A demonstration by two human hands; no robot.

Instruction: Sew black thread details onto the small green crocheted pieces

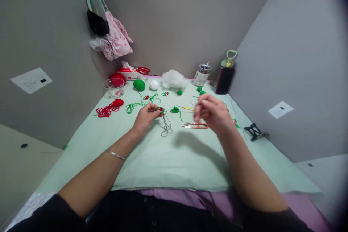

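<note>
My left hand [146,116] pinches a small red and green crocheted piece [161,110] between thumb and fingers. Dark thread [166,127] hangs from this piece in loose loops onto the cloth. From the piece a thin strand runs right, toward my right hand [210,112], which is raised and slightly blurred with its fingers drawn together on the thread. Whether a needle is also in those fingers I cannot tell. Between the hands lie a small green crocheted piece [174,110], a yellow-handled crochet hook [187,108] and orange thread snips [195,125].
Behind the hands are red yarn [108,109], a green yarn ball [139,85], a white ball [153,85], fluffy stuffing [174,79] and a clear tub [114,88]. A pen holder [201,75], bottle [217,76] and phone [225,80] stand back right. A black clip-like object [255,132] lies far right.
</note>
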